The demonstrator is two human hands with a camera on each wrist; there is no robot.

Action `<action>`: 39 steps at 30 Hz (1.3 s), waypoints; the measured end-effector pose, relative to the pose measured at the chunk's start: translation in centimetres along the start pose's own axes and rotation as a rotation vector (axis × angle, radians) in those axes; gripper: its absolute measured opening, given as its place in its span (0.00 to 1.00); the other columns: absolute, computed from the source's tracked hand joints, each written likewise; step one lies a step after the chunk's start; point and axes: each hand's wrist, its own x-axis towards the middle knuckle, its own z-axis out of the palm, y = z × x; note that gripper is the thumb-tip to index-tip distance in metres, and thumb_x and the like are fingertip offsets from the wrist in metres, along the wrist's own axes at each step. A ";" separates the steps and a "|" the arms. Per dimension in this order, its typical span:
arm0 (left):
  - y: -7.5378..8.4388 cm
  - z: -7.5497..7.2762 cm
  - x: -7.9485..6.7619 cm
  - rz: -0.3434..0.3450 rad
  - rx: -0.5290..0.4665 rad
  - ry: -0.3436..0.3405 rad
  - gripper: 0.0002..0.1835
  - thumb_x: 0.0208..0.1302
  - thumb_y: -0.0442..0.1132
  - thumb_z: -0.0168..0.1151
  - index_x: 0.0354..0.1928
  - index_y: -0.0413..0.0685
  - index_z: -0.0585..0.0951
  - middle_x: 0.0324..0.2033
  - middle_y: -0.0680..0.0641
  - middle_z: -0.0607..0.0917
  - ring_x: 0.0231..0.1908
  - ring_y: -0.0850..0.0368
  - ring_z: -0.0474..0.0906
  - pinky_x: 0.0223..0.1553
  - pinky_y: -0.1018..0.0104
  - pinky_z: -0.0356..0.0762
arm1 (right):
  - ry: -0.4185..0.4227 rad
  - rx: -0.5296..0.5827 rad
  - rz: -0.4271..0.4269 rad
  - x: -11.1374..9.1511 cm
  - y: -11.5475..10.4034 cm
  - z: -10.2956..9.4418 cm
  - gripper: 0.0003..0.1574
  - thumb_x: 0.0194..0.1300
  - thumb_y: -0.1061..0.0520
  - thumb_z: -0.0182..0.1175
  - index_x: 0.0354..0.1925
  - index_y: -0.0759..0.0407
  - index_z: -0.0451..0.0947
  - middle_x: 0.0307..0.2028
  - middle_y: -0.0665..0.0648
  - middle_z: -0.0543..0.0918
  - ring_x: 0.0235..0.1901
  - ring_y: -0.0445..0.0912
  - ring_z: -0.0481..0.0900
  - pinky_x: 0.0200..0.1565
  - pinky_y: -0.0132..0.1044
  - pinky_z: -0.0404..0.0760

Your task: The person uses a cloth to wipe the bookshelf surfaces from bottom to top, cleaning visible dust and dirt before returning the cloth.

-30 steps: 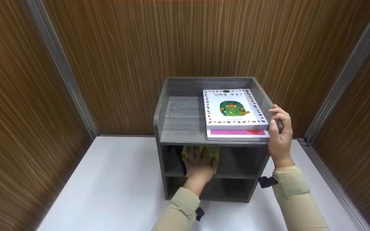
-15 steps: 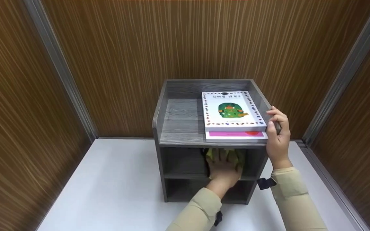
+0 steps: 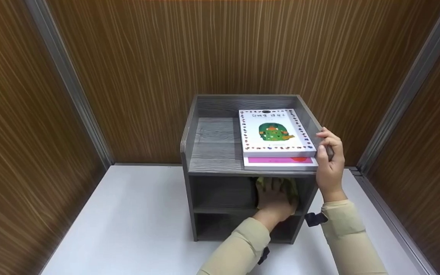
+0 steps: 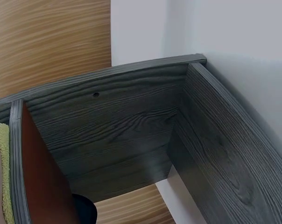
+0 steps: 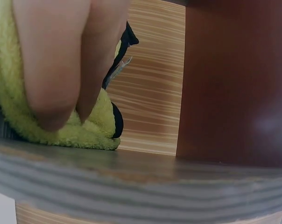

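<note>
Cloth [image 5: 94,128] bunched, long axis unclear, under left hand [image 3: 276,203], fingers straight; right hand [image 3: 331,165] grips side of upright shelf [image 3: 216,141].

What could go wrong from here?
1. The two stacked books lie near the top shelf's front edge, which has no lip; a jolt might slide them off.
2. The left hand, pressing the yellow cloth, could bump the nearby right side panel.
3. If the right hand slips off that panel, the cabinet may shift.

Two stacked books [image 3: 275,131] lie before a wood-grained wall [image 3: 243,46].
</note>
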 end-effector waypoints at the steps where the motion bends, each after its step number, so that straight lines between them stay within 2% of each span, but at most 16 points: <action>1: 0.0 0.0 -0.1 0.000 -0.002 0.000 0.34 0.66 0.65 0.29 0.72 0.62 0.53 0.70 0.53 0.53 0.69 0.46 0.42 0.62 0.41 0.50 | 0.002 0.003 -0.001 0.0 -0.3 0.1 0.09 0.61 0.69 0.42 0.38 0.77 0.62 0.48 0.58 0.74 0.63 0.51 0.61 0.65 0.43 0.56; 8: 0.2 0.3 -1.2 0.003 -0.033 0.037 0.33 0.66 0.66 0.30 0.70 0.63 0.59 0.69 0.54 0.56 0.69 0.49 0.41 0.63 0.42 0.48 | 0.007 -0.003 -0.016 -0.1 -1.2 0.1 0.09 0.61 0.69 0.42 0.37 0.78 0.62 0.47 0.58 0.75 0.63 0.53 0.62 0.65 0.43 0.57; 11: 0.4 0.3 -2.0 0.025 -0.028 0.101 0.32 0.66 0.66 0.31 0.67 0.63 0.63 0.67 0.53 0.60 0.69 0.49 0.44 0.62 0.42 0.51 | 0.009 0.003 -0.043 0.1 -1.3 0.1 0.08 0.60 0.69 0.42 0.36 0.78 0.62 0.47 0.58 0.75 0.62 0.54 0.63 0.64 0.44 0.57; 17: 0.6 0.9 -3.7 0.080 0.033 0.299 0.29 0.65 0.66 0.35 0.60 0.64 0.71 0.61 0.55 0.68 0.65 0.48 0.56 0.56 0.40 0.60 | -0.001 0.002 -0.053 0.3 -1.4 0.0 0.09 0.60 0.69 0.42 0.36 0.78 0.62 0.46 0.58 0.75 0.62 0.53 0.63 0.64 0.44 0.57; 22: 0.3 1.4 -4.5 0.093 0.046 0.353 0.29 0.63 0.67 0.39 0.60 0.65 0.72 0.60 0.56 0.70 0.64 0.49 0.57 0.56 0.42 0.62 | 0.007 0.004 -0.044 0.3 -1.3 0.0 0.08 0.60 0.69 0.42 0.36 0.78 0.62 0.47 0.58 0.75 0.62 0.53 0.63 0.64 0.43 0.57; 25: -0.4 1.5 -4.8 0.095 0.038 0.372 0.29 0.63 0.67 0.40 0.60 0.66 0.72 0.60 0.55 0.70 0.64 0.49 0.58 0.56 0.42 0.62 | 0.002 0.012 -0.047 0.3 -1.1 0.1 0.08 0.59 0.70 0.42 0.36 0.78 0.62 0.47 0.60 0.75 0.62 0.54 0.63 0.65 0.44 0.57; 32: -3.3 1.9 -5.5 0.100 -0.015 0.486 0.25 0.63 0.66 0.44 0.57 0.67 0.75 0.56 0.54 0.73 0.62 0.48 0.62 0.55 0.42 0.63 | -0.002 0.021 -0.025 0.1 -0.6 0.2 0.08 0.59 0.70 0.43 0.36 0.77 0.62 0.47 0.59 0.75 0.63 0.53 0.62 0.65 0.43 0.56; 39: -6.8 1.7 -6.5 0.043 -0.083 0.476 0.25 0.63 0.65 0.45 0.57 0.66 0.75 0.58 0.52 0.72 0.63 0.47 0.61 0.56 0.41 0.61 | -0.013 0.009 -0.008 0.1 -0.6 0.0 0.08 0.60 0.70 0.42 0.37 0.77 0.62 0.48 0.58 0.74 0.63 0.52 0.61 0.65 0.43 0.56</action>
